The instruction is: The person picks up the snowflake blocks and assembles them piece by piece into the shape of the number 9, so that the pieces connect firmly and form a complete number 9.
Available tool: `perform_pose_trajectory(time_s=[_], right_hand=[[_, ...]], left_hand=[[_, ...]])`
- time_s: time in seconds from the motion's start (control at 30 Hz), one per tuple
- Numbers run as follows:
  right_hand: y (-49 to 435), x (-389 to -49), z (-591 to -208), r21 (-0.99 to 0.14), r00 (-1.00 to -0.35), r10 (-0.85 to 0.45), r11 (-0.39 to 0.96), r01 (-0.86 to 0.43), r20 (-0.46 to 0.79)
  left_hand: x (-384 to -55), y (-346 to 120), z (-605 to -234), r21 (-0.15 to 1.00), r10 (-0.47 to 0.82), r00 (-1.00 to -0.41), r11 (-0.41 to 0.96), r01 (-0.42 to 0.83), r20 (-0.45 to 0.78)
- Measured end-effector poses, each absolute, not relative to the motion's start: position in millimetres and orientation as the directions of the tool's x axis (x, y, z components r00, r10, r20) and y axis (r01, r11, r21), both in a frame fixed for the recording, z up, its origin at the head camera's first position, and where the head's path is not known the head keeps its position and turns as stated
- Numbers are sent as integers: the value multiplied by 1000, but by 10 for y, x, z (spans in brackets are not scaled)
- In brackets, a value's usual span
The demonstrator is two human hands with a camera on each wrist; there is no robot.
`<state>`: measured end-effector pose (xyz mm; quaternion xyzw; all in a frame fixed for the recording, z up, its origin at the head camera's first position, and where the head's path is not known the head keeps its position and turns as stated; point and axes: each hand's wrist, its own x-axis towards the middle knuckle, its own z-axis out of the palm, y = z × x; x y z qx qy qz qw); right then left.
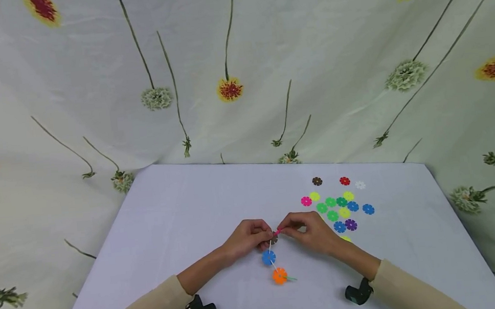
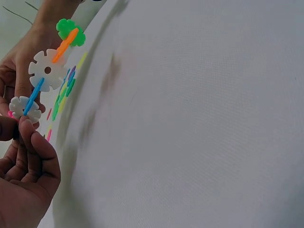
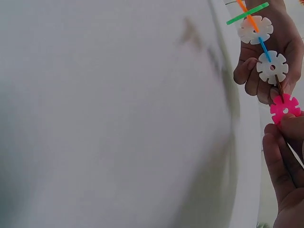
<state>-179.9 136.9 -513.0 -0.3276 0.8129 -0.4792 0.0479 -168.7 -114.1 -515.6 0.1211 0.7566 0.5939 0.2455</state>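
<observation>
My left hand (image 1: 247, 237) pinches the brown disc (image 1: 274, 240) ending the slotted-disc chain (image 1: 269, 257) over the table (image 1: 190, 203); my right hand (image 1: 310, 231) pinches the pink disc (image 3: 285, 103) against it. I'd best steady the brown one, keep both crosswise, slot facing slot, and push straight and gently, lest the farther joints twist loose.

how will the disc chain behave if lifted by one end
The disc chain probably stays stiff, since its discs slot crosswise together. It is likely light: the green disc, edge-on, looks thin. Joints might slip apart, as only short notches seem to join them.
</observation>
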Motion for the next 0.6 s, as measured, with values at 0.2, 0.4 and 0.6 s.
perform_pose_trajectory(time_s=[0.2, 0.4, 0.6], right_hand=[[1400, -1796, -5134, -799, -771, -594, 338, -497, 228], [1439, -1850, -5122, -797, -779, -601, 375, -473, 180], [1554, -2012, -5138, -760, -841, -524, 491, -426, 133]], left_hand=[[-1686, -1119, -5138, 957, 471, -853, 270, -103, -225], [-1693, -1146, -5131, 957, 474, -852, 275, -97, -223], [-1692, -1201, -5143, 951, 458, -857, 290, -108, -237]])
